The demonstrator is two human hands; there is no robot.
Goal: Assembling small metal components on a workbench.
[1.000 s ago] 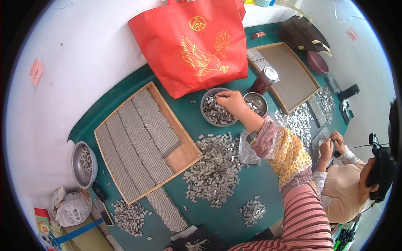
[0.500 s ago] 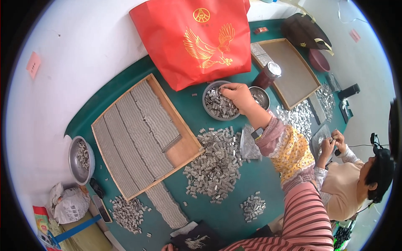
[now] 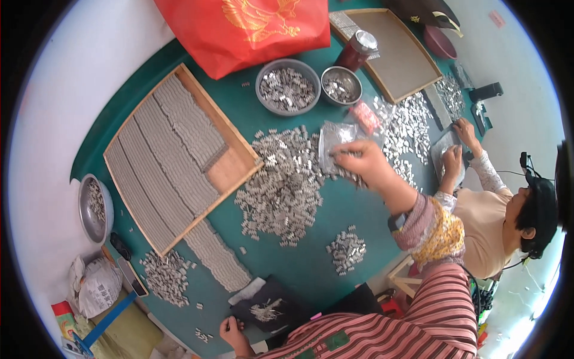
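Observation:
My right hand (image 3: 368,163) is closed, hovering by a clear plastic bag (image 3: 333,139). Small zigzag metal pieces (image 3: 353,177) show under its curled fingers. Left of it spreads a large pile of the same grey pieces (image 3: 281,191). A grey bowl (image 3: 258,96) with such pieces inside stands beyond, beside a smaller steel bowl (image 3: 324,90). My left hand (image 3: 234,332) is low in the picture with curled fingers, beside a black cloth (image 3: 254,302) bearing thin pale slivers. What it holds, if anything, is too small to make out.
A wooden tray (image 3: 245,154) of packed metal rows lies left; another tray (image 3: 418,90) is at the far right. A red bag (image 3: 239,48) and a dark red jar (image 3: 353,57) stand at the back. A co-worker (image 3: 484,224) sits at right, hands over a plastic bag.
My right hand has left the grey bowl and come nearer, beside the clear bag. The head view has shifted, bringing more of my left hand into sight.

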